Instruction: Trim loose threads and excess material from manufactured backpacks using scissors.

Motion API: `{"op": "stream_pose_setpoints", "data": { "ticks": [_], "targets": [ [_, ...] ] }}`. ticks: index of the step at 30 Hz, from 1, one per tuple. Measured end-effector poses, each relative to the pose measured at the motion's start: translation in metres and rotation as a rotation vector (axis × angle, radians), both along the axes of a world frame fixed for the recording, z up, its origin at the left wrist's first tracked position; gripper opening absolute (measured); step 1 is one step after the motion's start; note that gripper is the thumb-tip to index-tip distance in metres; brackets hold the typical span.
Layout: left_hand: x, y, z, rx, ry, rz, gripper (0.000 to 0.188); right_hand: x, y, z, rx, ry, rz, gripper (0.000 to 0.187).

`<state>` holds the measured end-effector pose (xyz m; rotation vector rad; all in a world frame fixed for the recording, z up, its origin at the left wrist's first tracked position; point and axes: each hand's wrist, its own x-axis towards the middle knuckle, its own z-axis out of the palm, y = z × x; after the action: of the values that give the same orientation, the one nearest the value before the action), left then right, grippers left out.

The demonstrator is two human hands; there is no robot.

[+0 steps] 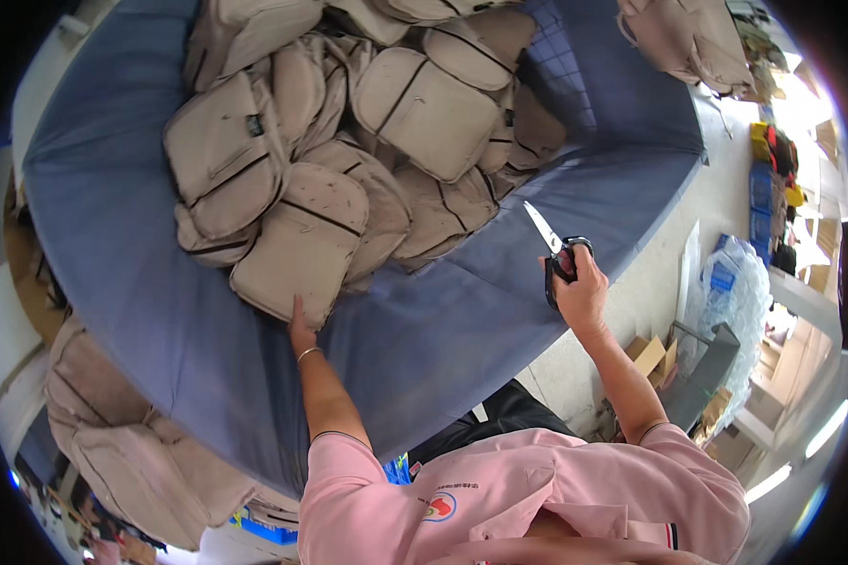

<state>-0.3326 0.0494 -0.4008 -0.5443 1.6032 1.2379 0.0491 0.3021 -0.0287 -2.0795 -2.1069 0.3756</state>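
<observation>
The bin [443,353], lined in smooth, lightly creased blue cloth, cradles a heap of matte beige backpacks with rounded corners and dark zip lines. At the bin's near edge, the front backpack [297,250], boxy and softly padded, lies tilted against others. The left hand [303,337] touches its lower edge, thumb on the fabric; the other fingers are hidden, so whether they pinch it I cannot tell. Over the bin's right side, the right hand [579,282] is wrapped around black-handled scissors [565,267], their slim, pointed metal blades angled toward the heap.
</observation>
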Motion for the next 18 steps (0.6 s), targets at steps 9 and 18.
{"op": "stream_pose_setpoints", "data": {
  "ticks": [9,18],
  "targets": [
    [-0.025,0.033,0.053,0.011,0.015,0.095,0.063,-0.004,0.004,0.012,-0.132,0.067,-0.046,0.035],
    [0.014,0.076,0.238,0.422,0.106,-0.138,0.060,0.024,-0.010,0.012,0.015,0.478,0.004,0.034]
  ]
}}
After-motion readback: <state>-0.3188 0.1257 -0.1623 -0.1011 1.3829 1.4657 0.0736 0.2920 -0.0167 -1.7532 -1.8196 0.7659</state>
